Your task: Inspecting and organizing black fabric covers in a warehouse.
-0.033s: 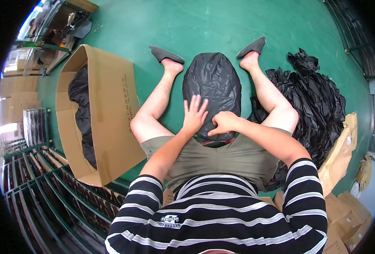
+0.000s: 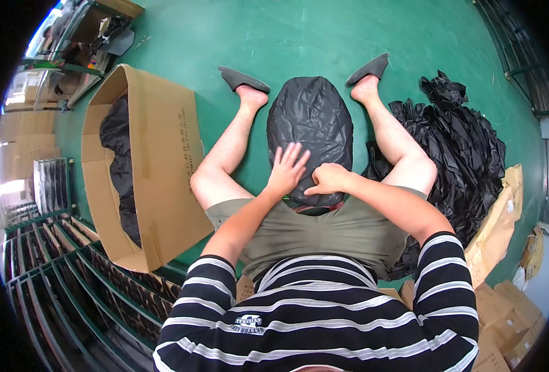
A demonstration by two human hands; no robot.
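Wrinkled black oval bundle (image 2: 310,115) beneath hands (image 2: 287,173)

Dark printing runs in two narrow parallel lines along the side panel of the large open carton (image 2: 166,167), which sits toward the left edge of the green floor (image 2: 398,37); the characters are small and follow the panel's edge farther from the opening. The person's black-and-white striped shirt (image 2: 349,319) bears a compact chest print (image 2: 249,322) in white, stacked lettering around a larger central character, on the wearer's left side.
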